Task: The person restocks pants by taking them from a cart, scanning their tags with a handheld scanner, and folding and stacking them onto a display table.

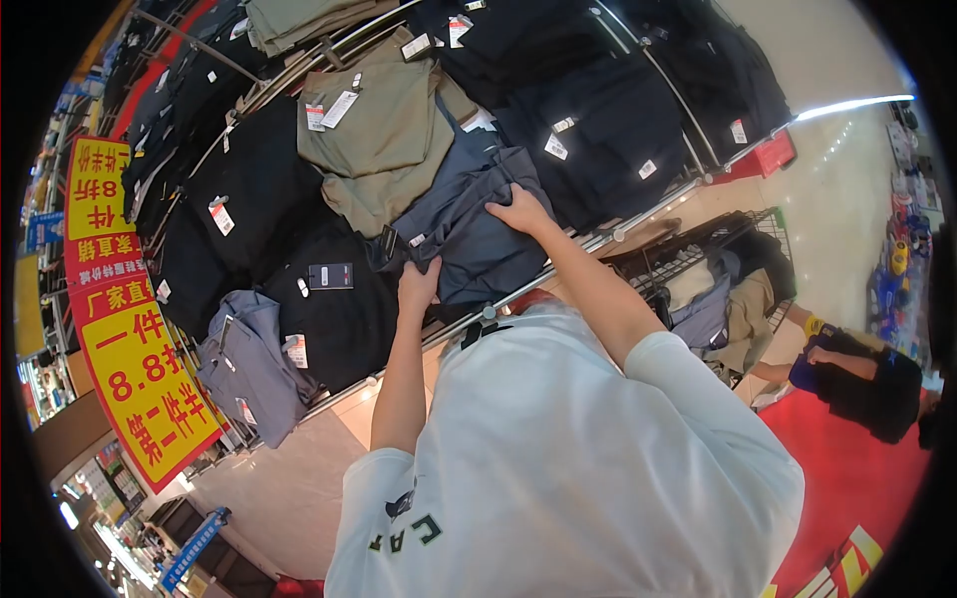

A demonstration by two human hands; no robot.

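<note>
Left hand (419,284): fingers closed, pinching a bunched edge of a dark grey garment (477,249); right hand (522,211): thumb laid out along the same cloth, fingers curled into a fold and partly hidden, so the grip is closed on fabric. The garment lies between and under both hands; matte, soft woven-looking cloth, drawn into creases that run from one hand toward the other; a small dark label (388,239) sits just beyond the left fingertips.

Beyond the hands, touching the grey cloth: a khaki garment (384,149), folded to a thick, rounded slab, white paper tags (340,110) on top; past the right hand, black garments (603,130) in flat, smooth-faced stacks; left of the left hand, a black garment (344,324) with a rectangular dark tag (330,277), then a paler grey garment (259,364), slumped and wrinkled.

Nearer the body than both hands: a slim, shiny metal rail (619,235) with round fittings; right of the right hand, below the rail, a wire basket (678,261) of mixed loose clothes.
</note>
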